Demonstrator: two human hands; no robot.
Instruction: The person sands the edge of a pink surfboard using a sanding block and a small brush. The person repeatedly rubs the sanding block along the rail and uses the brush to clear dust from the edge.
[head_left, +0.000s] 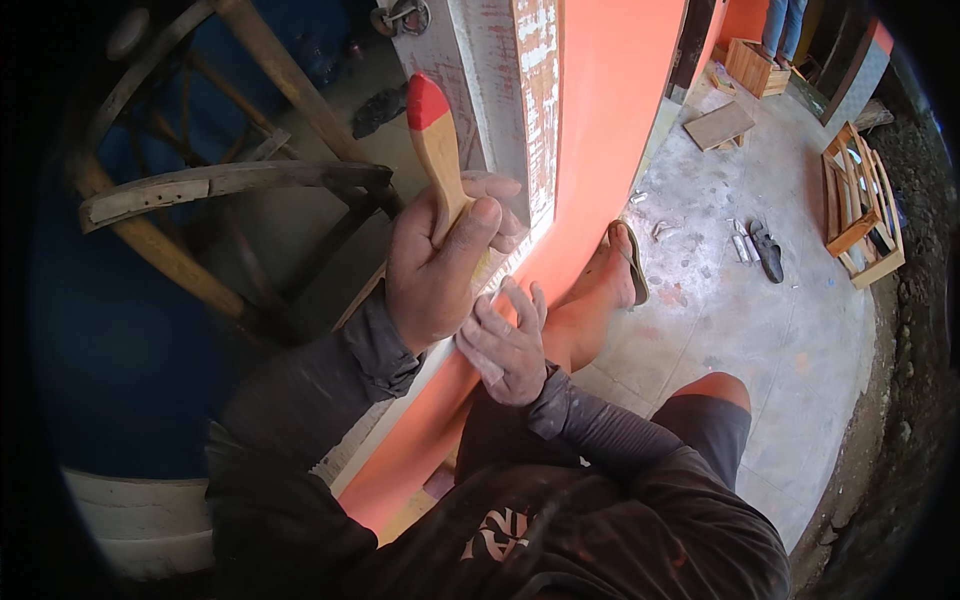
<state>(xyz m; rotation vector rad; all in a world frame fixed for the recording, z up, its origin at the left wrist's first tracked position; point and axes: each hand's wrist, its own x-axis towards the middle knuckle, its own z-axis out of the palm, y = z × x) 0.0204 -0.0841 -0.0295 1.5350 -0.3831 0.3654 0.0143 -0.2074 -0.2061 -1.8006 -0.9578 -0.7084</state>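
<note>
A paintbrush (437,160) with a pale wooden handle and a red end is gripped in my left hand (437,262). Its handle points up past my thumb, while my hand mostly hides the bristle end. Just below, my right hand (508,352) has its fingers stretched out and apart near the white ledge (425,372); whether it presses on the ledge is hard to tell. Ahead of both hands rises a white post (540,110) with patchy, worn paint, at the edge of the orange wall (610,110).
On the left stands a wooden frame (240,180) of curved bars. To the right, the pale floor (720,340) holds a dark shoe (767,252), a low wooden board (720,125) and a slatted wooden crate (855,205). Another person's legs (783,30) show beside a wooden box (755,68).
</note>
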